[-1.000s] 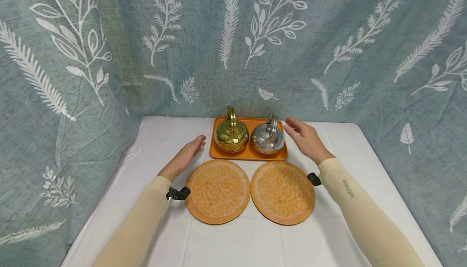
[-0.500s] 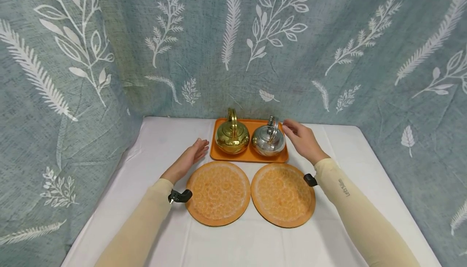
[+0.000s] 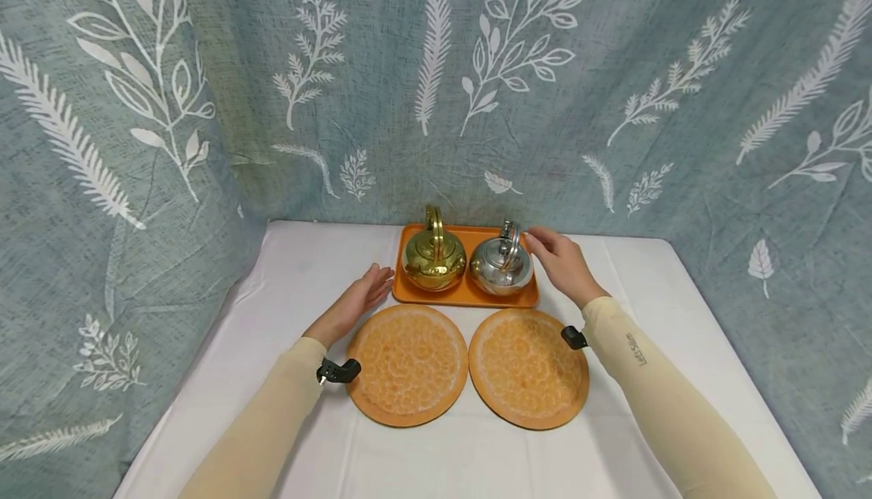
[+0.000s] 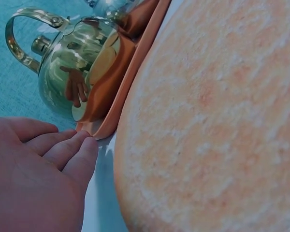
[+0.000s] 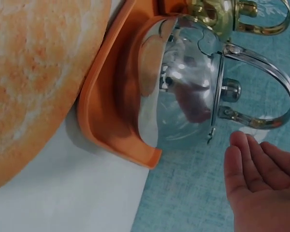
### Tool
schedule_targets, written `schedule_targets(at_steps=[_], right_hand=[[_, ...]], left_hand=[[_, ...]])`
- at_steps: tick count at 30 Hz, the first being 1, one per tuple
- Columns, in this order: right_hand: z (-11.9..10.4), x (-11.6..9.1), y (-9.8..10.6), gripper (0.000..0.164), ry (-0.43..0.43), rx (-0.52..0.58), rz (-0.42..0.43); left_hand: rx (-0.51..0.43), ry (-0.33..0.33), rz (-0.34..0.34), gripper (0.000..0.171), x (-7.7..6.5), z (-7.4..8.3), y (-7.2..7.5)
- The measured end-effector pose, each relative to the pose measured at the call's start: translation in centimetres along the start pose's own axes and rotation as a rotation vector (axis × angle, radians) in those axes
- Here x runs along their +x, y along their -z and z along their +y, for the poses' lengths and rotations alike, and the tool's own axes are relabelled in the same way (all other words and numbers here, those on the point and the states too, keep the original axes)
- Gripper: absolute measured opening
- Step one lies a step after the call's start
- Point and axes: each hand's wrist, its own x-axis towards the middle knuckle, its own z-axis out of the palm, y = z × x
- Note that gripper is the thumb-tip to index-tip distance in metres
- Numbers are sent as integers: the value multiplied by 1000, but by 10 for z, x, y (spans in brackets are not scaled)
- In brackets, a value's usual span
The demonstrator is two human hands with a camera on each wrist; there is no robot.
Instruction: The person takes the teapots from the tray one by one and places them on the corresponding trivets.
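Observation:
An orange tray [image 3: 470, 302] at the back of the table bears a gold kettle [image 3: 434, 263] on its left and a silver kettle [image 3: 501, 270] on its right. Both kettles stand upright, their handles raised. My left hand [image 3: 356, 304] is at the tray's left side, fingers extended; in the left wrist view its fingertips [image 4: 89, 140] meet the tray's corner, though firm contact cannot be told. To the right of the silver kettle is my right hand [image 3: 564, 266], fingers loosely bent. In the right wrist view its fingertips [image 5: 239, 137] appear just short of the silver handle [image 5: 275, 72].
Two round, flat, bread-like discs lie side by side before the tray, a left disc [image 3: 407, 366] and a right disc [image 3: 529, 369]. They rest on a white tablecloth [image 3: 450, 461]. A blue-green curtain [image 3: 381, 82] with white leaves encloses the back and sides.
My left hand has moved slightly right, up to the tray's edge. The right hand has shifted a little left, nearer the silver kettle. Kettles, tray and discs keep their places.

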Motion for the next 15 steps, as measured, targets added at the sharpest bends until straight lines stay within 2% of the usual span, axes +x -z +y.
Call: schedule_targets(at_steps=[9, 15], right_hand=[[-1, 7, -4, 59, -17, 74, 10], [-4, 11, -6, 54, -40, 142, 17]], left_hand=[[15, 11, 1, 102, 1, -4, 1], [-5, 6, -3, 94, 2, -8, 1]])
